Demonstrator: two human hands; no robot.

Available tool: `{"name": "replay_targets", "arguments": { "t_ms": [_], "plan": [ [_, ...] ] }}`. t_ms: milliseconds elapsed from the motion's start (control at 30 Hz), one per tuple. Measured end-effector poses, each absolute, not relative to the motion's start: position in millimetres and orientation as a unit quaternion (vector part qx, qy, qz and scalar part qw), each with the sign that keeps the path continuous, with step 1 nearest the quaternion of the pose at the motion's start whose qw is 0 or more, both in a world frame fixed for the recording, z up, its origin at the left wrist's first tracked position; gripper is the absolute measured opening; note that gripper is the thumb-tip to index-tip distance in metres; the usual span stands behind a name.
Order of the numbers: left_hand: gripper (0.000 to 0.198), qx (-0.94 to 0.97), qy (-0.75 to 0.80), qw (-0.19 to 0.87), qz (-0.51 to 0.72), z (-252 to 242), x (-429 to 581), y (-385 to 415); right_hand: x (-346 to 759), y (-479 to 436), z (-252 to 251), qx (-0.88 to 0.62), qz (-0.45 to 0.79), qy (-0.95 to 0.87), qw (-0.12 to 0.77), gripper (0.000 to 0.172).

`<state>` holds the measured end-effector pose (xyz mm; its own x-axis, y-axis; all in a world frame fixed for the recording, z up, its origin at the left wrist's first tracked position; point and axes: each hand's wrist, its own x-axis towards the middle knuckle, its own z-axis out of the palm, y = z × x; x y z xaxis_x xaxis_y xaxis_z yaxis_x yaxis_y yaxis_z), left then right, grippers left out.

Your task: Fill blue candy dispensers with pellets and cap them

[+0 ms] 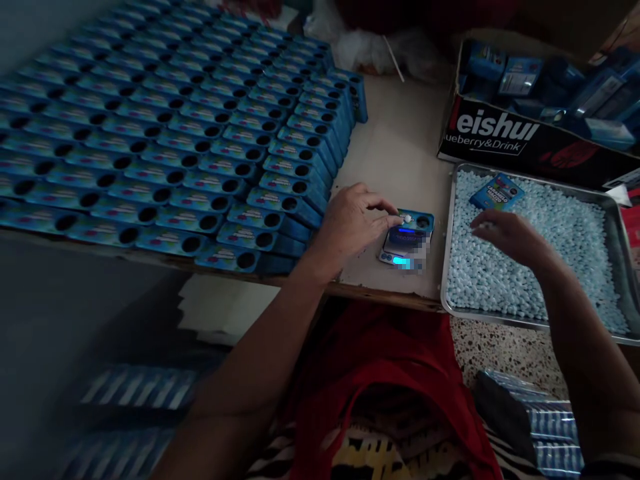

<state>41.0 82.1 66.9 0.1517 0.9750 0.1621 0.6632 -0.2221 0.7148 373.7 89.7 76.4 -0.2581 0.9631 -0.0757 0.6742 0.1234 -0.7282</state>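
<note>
Bench [400,133]: 1 blue box [417,218] on lit scale [400,261]; left hand [354,219] touching box, grip unclear; right hand [513,238] pinching white pellets [488,225]; loosened pinch could scatter some.

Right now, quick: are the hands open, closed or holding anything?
Left hand: fingers partly curled at the blue box by the scale; grip unclear.
Right hand: fingers curled above the white pellets, perhaps pinching some; can't tell.

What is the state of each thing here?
Digital scale: display lit, reading illegible.
Blue box at the scale: round hole upward.
Metal tray: spread with pale pellets.
Caramelo Macizo box: lying on the pellets, print up.
Black carton: open, holding blue packages.
Rowed blue boxes: standing close together.
</note>
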Motion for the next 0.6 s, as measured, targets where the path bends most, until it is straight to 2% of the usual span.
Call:
{"name": "replay_targets", "arguments": {
  "t_ms": [67,133,233,333,467,600],
  "plan": [
    [0.009,0.725,0.571,0.24,0.301,67,42,85,362,85,86,-0.547,0.184,-0.796,0.185,0.019],
    [0.008,0.736,0.563,0.23,0.298,66,43,88,339,83,94,-0.514,0.125,-0.821,0.215,0.014],
    [0.009,0.752,0.539,0.226,0.304,63,44,89,297,90,98,-0.457,0.138,-0.841,0.255,0.019],
    [0.014,0.755,0.529,0.231,0.312,58,46,87,268,105,91,-0.412,0.143,-0.87,0.23,0.019],
    [0.014,0.739,0.537,0.234,0.334,48,45,85,260,119,80,-0.386,0.17,-0.885,0.197,0.014],
    [0.012,0.722,0.538,0.248,0.359,47,37,86,256,123,80,-0.376,0.221,-0.872,0.221,0.005]
  ]
}}
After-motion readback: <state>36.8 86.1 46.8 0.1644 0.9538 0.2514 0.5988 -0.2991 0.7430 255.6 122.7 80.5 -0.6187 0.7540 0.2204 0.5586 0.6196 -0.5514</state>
